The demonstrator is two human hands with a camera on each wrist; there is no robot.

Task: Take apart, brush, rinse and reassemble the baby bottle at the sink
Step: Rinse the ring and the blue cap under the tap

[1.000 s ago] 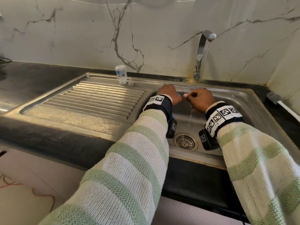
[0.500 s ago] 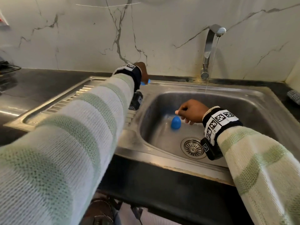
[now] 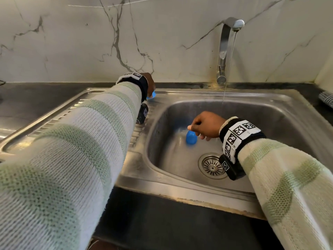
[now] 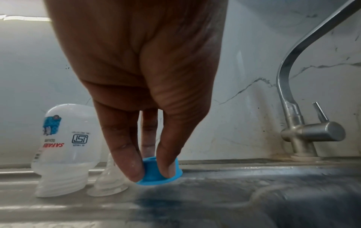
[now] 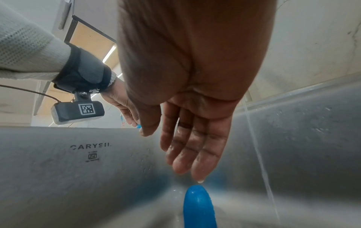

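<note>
My left hand (image 4: 154,169) pinches a blue screw ring (image 4: 159,171) between thumb and fingers, its rim touching the steel ledge at the back of the drainboard. Beside it stand a clear nipple (image 4: 107,182) and the upturned clear bottle (image 4: 66,138). In the head view my left sleeve hides these two, and only a bit of the ring (image 3: 151,96) shows under the left hand (image 3: 150,83). A blue cap (image 3: 191,138) sits dome-up on the basin floor. My right hand (image 5: 187,162) hovers just above the cap (image 5: 199,206), wet fingers straight, holding nothing.
The tap (image 3: 225,51) runs a thin stream (image 3: 228,73) into the steel basin (image 3: 270,120), behind my right hand. The drain strainer (image 3: 212,166) lies near my right wrist. A ribbed drainboard (image 3: 54,120) spreads left. A brush head (image 3: 326,99) lies on the dark counter at far right.
A second ago both hands were together under the tap. The left hand has carried the blue ring to the back ledge; the right has dropped down over the cap in the basin.
</note>
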